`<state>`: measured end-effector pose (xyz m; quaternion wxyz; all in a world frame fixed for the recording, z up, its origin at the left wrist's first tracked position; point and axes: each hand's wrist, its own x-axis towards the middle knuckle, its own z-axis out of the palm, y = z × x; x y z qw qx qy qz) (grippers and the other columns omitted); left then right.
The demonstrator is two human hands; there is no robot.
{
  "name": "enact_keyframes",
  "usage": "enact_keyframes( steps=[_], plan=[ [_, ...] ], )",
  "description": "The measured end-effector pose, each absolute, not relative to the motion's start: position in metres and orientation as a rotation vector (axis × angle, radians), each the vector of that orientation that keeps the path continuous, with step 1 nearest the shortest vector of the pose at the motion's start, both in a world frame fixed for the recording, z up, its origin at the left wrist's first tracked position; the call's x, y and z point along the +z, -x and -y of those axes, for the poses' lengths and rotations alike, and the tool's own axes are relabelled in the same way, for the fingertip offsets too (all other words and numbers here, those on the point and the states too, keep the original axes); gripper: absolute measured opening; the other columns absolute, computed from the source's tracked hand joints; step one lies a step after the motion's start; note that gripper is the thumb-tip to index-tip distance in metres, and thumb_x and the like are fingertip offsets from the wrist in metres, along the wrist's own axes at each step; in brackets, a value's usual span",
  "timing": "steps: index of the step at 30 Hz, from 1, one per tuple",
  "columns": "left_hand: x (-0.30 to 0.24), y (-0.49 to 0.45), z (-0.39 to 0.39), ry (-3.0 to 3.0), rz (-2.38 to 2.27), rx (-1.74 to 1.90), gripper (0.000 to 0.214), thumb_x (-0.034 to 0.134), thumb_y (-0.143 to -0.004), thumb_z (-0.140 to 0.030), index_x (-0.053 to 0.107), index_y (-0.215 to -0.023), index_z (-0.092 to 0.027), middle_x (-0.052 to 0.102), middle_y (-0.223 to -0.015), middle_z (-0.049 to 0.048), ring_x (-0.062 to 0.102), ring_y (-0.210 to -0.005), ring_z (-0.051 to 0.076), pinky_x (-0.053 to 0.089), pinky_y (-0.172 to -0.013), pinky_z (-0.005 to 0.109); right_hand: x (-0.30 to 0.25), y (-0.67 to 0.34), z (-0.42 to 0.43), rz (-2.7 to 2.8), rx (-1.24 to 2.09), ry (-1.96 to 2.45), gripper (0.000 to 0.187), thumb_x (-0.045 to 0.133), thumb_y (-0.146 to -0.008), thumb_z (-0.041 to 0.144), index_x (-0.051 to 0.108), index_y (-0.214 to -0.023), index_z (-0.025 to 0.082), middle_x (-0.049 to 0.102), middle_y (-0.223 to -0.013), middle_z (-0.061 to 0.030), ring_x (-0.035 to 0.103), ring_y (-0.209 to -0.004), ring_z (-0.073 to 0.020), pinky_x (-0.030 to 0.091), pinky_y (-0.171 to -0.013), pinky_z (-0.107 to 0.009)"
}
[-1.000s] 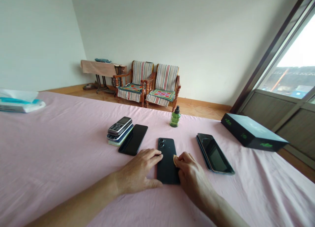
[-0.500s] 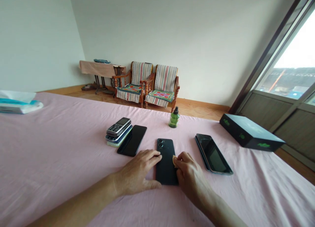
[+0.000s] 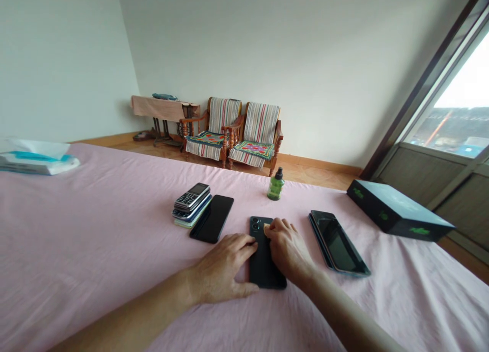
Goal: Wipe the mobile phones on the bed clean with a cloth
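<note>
A black phone (image 3: 261, 263) lies face down on the pink sheet (image 3: 95, 240), its camera lenses at the far end. My left hand (image 3: 223, 268) rests against its left edge, fingers laid flat along the side and thumb near its lower corner. My right hand (image 3: 286, 247) lies over the phone's upper half, fingers pinched on a small yellowish pad (image 3: 267, 227) pressed to the phone's back near the lenses. Left of my hands, another black phone (image 3: 212, 218) lies beside a stack of phones (image 3: 191, 204) topped by a keypad phone.
A small green bottle (image 3: 275, 185) stands behind the phone. Two stacked phones (image 3: 339, 243) lie to the right, and a black box with green marks (image 3: 397, 211) beyond them. A tissue pack (image 3: 36, 157) sits far left. Two striped chairs (image 3: 237, 133) stand by the wall.
My right hand has slid the yellowish pad from the phone's right edge up towards the lenses. My left hand has stayed at the phone's left side.
</note>
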<state>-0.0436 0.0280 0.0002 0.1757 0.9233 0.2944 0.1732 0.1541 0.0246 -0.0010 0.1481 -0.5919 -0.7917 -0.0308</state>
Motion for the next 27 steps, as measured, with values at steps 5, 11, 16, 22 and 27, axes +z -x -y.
enact_keyframes(
  steps=[5,11,16,22,27],
  plan=[
    [0.001,0.044,-0.028,-2.621,-0.837,0.491,0.070,0.076,-0.070,-0.045,0.053,-0.130,-0.018,0.052,-0.131,0.0132,0.048,-0.120,0.034,0.037,-0.105,0.048,-0.002,-0.154,-0.045,2.252,-0.099,1.710,0.025,0.043,-0.085,0.004,0.064,-0.091,0.017,0.058,-0.097,-0.0093,0.050,-0.092,-0.0208,0.036,-0.079,-0.031],
    [0.001,0.044,-0.027,-2.626,-0.828,0.494,0.071,0.077,-0.069,-0.043,0.053,-0.129,-0.016,0.052,-0.131,0.0139,0.048,-0.120,0.034,0.037,-0.105,0.047,-0.009,-0.151,-0.023,2.229,-0.064,1.701,0.028,0.043,-0.083,0.000,0.064,-0.092,0.017,0.058,-0.095,-0.0085,0.050,-0.089,-0.0204,0.039,-0.078,-0.029],
    [-0.001,0.044,-0.027,-2.623,-0.828,0.503,0.073,0.079,-0.067,-0.041,0.052,-0.130,-0.016,0.052,-0.129,0.0133,0.049,-0.118,0.032,0.037,-0.105,0.045,-0.010,-0.148,0.005,2.223,0.019,1.627,0.030,0.042,-0.082,-0.001,0.063,-0.095,0.017,0.058,-0.094,-0.0085,0.050,-0.088,-0.0215,0.041,-0.077,-0.030],
    [-0.001,0.044,-0.027,-2.635,-0.834,0.507,0.073,0.079,-0.067,-0.041,0.052,-0.130,-0.015,0.052,-0.130,0.0141,0.048,-0.119,0.033,0.037,-0.105,0.046,-0.009,-0.148,-0.015,2.203,-0.028,1.713,0.031,0.042,-0.083,0.000,0.063,-0.098,0.016,0.058,-0.096,-0.0095,0.050,-0.091,-0.0217,0.041,-0.079,-0.030],
    [0.002,0.043,-0.026,-2.677,-0.858,0.459,0.071,0.077,-0.069,-0.043,0.054,-0.128,-0.011,0.053,-0.129,0.0164,0.049,-0.119,0.034,0.037,-0.105,0.046,-0.008,-0.148,-0.048,2.163,-0.050,1.736,0.032,0.040,-0.085,0.003,0.064,-0.100,0.016,0.058,-0.102,-0.0111,0.049,-0.093,-0.0219,0.039,-0.081,-0.030]
  ],
)
